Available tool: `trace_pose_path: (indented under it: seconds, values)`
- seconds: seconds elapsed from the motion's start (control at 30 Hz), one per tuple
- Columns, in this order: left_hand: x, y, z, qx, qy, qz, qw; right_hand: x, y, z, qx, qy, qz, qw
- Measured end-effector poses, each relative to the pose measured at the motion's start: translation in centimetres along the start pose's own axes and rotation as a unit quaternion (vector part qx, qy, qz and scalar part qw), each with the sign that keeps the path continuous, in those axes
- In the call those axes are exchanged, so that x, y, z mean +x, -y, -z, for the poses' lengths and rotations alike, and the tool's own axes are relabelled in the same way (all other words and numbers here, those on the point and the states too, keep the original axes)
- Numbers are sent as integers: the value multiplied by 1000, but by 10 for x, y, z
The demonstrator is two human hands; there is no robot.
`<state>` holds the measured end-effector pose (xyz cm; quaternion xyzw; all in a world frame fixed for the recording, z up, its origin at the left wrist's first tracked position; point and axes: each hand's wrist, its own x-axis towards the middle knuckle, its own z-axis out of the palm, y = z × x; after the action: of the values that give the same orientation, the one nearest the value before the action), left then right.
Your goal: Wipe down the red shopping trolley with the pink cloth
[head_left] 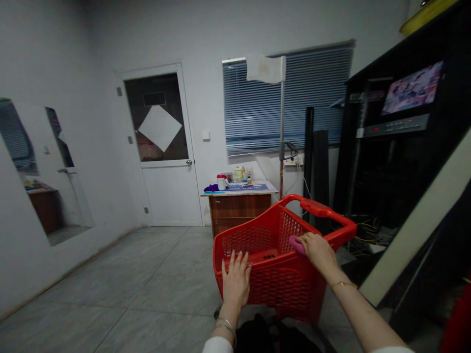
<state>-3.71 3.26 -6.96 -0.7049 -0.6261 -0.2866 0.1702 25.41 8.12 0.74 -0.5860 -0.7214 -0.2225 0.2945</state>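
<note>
A red plastic shopping cart [290, 289] with perforated walls stands in front of me, its handle at the right. Flat against the near rim on the left lies my left hand [236, 280], fingers stretched out and holding nothing. My right hand [319, 251] is closed around a pink cloth [297, 245] at the cart's near side, close to the handle [346, 229]. Only part of the cloth shows past the fingers, and whether it touches the rim is hard to tell. Through the opening, part of the basket floor is visible.
A wooden cabinet [235, 208] with bottles and boxes on top stands behind the cart, beside a pole with a white flag [265, 68]. A black rack [390, 162] with a screen and loose cables is at the right. A white door [171, 193] is at the back left.
</note>
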Motion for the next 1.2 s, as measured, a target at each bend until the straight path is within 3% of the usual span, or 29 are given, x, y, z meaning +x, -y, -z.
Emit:
trace_pose_path:
  seconds: [0.07,0.13,0.23,0.3,0.37,0.5,0.57,0.6,0.7,0.8,0.87,0.93,1.0,1.1,1.13,1.2]
  values:
    - [0,-3,-2,-5,-2,5,1000,-4,9,-3,-12,-34,-44,998]
    - [-1,-6,-1,-9,-2,10,1000,-15,48,-16,-16,-57,-63,996]
    - [-1,-5,1,-11,0,7,1000,-30,116,-37,44,-37,26,998]
    - [0,-2,3,-11,4,1,1000,-31,130,-41,61,-16,68,996]
    - [1,3,3,-10,8,-4,1000,-24,109,-33,46,9,86,995]
    - [2,6,0,-10,6,-4,1000,-5,21,-4,-8,20,51,998]
    - [1,3,-2,-11,1,-1,1000,-2,3,3,-33,-1,9,999]
    - [1,1,-2,-11,-2,0,1000,-4,8,2,-44,-15,-14,999]
    - [-1,-5,-1,-7,-4,2,1000,-17,67,-17,-42,-40,-33,998]
    - [-1,-4,1,-2,-2,-3,1000,-30,136,-38,27,-25,31,999]
    - [0,0,1,-1,-1,-6,1000,-30,149,-41,51,-11,61,997]
    - [0,5,1,0,-1,-9,1000,-23,124,-32,44,9,75,996]
    - [1,9,0,-1,-4,-11,1000,-14,74,-16,14,23,63,998]
    - [0,8,-2,-9,-10,-12,1000,-3,7,4,-20,-4,13,1000]
    - [-1,7,-2,-15,-11,-10,1000,-3,-1,5,-28,-21,-9,999]
    - [-2,2,-2,-23,-12,-7,1000,-8,13,-2,-40,-54,-53,996]
